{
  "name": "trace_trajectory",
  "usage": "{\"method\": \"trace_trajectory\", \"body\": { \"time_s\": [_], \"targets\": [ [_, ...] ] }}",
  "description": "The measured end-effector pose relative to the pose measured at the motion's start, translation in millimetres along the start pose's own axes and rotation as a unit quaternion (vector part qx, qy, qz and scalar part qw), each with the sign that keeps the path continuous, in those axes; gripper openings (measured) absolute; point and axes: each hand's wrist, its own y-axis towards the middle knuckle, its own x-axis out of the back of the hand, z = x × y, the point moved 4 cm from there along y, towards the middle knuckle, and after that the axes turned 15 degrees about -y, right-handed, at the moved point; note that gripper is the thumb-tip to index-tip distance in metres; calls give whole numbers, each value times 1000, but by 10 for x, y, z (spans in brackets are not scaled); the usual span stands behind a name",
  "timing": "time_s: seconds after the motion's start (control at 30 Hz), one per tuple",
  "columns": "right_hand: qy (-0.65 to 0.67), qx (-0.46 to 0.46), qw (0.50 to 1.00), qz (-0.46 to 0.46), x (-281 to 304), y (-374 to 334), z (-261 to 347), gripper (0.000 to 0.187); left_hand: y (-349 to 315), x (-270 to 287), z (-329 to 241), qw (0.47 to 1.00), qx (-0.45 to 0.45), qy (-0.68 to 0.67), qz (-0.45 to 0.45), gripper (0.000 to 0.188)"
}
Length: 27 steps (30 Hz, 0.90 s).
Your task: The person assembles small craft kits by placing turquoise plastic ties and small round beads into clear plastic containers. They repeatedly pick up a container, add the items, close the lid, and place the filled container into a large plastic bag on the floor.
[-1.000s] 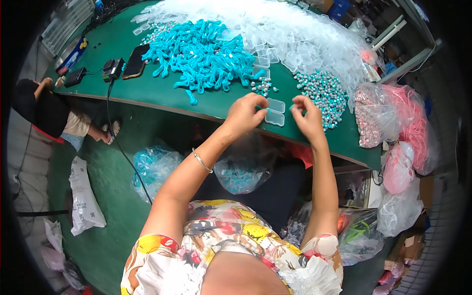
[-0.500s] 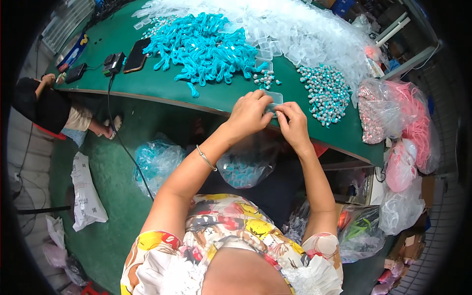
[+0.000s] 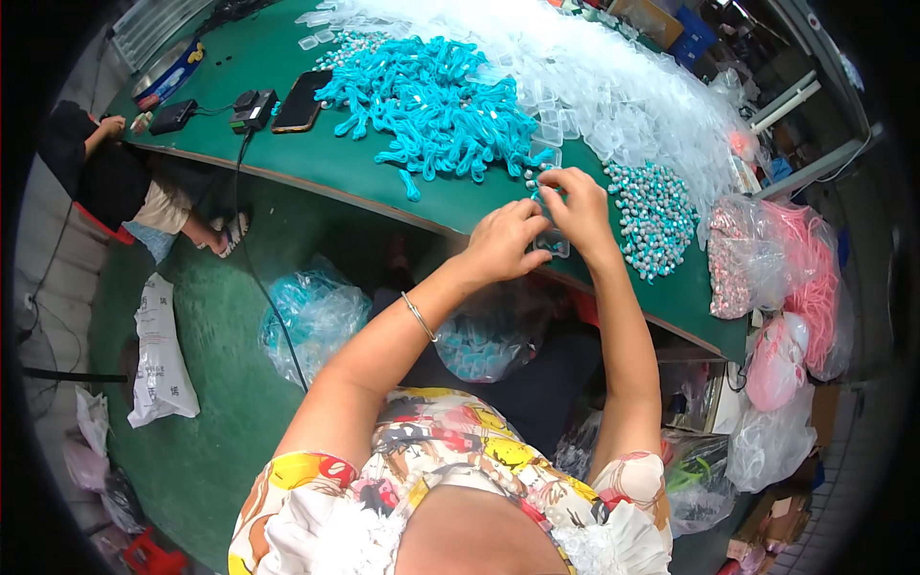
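Note:
My left hand (image 3: pixel 500 240) is closed on a small clear plastic box (image 3: pixel 554 243) at the table's front edge. A bit of teal shows inside the box. Just above it, my right hand (image 3: pixel 581 209) has its thumb and fingers bent together beside a few loose grey-and-teal beads (image 3: pixel 533 178); what the fingertips hold is hidden. Beyond my hands lies a heap of looped teal cords (image 3: pixel 450 115). To the right is a pile of grey-and-teal beads (image 3: pixel 656 216). A large mound of clear plastic boxes (image 3: pixel 613 86) spreads along the back.
A phone (image 3: pixel 302 101) and a small black device with a cable (image 3: pixel 253 110) lie on the green table (image 3: pixel 355 177). Bags of pink cords (image 3: pixel 810 278) and beads (image 3: pixel 733 254) sit at the right end. Plastic bags (image 3: pixel 311 311) stand below. Another person (image 3: pixel 105 172) sits at left.
My right hand has moved up and away from the box toward the loose beads. My left hand, with the box, has dropped a little lower in view. The whole view has shifted slightly.

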Motion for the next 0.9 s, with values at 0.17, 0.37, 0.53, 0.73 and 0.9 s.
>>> {"method": "trace_trajectory", "body": {
  "time_s": [0.17, 0.37, 0.53, 0.73, 0.9],
  "targets": [
    [-171, -62, 980, 75, -313, 354, 177, 18, 5, -42, 20, 1000, 21, -4, -10, 40],
    [-187, -81, 976, 79, -423, 466, 102, 12, -16, -36, 42, 1000, 2, -1, -12, 43],
    [-17, -113, 992, 61, -276, 326, -16, 14, -22, -45, 20, 1000, 2, -1, -22, 35],
    [263, -130, 955, 40, -20, 18, -184, 9, -40, -32, 4, 999, -3, -9, -32, 35],
    [274, -135, 951, 35, 219, -478, -379, 9, -15, -19, 15, 1000, 4, -11, -22, 39]
  ]
}}
